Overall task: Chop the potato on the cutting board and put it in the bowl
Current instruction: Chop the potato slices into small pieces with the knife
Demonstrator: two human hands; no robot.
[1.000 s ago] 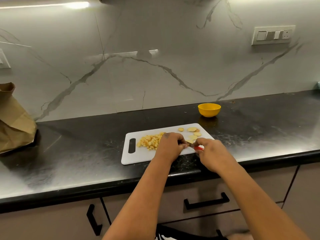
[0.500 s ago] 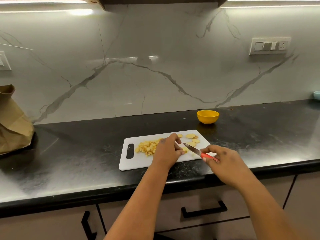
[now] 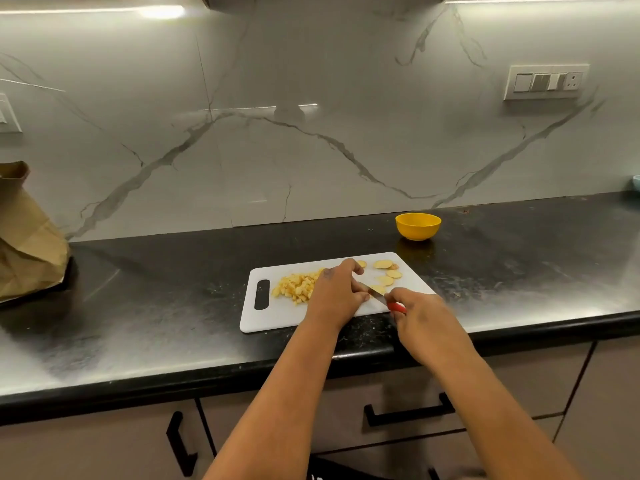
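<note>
A white cutting board [image 3: 277, 317] lies on the black counter. On its left part sits a pile of diced potato [image 3: 296, 289]. Several round potato slices [image 3: 384, 270] lie at its far right. My left hand [image 3: 337, 294] rests on the board's middle with curled fingers over a slice, which it mostly hides. My right hand [image 3: 420, 320] grips a red-handled knife [image 3: 381, 296], and the blade points left toward my left fingers, down at the board. A yellow bowl [image 3: 418, 225] stands behind the board's right corner, apart from both hands.
A brown paper bag [image 3: 27, 233] stands at the far left of the counter [image 3: 156, 306]. A pale blue object [image 3: 636, 186] shows at the right edge. The marble wall rises behind. Drawers with black handles [image 3: 408, 412] sit below the counter edge.
The knife blade has come down and closer to my left fingers. My right hand has moved slightly left toward the board. My left hand stays on the board.
</note>
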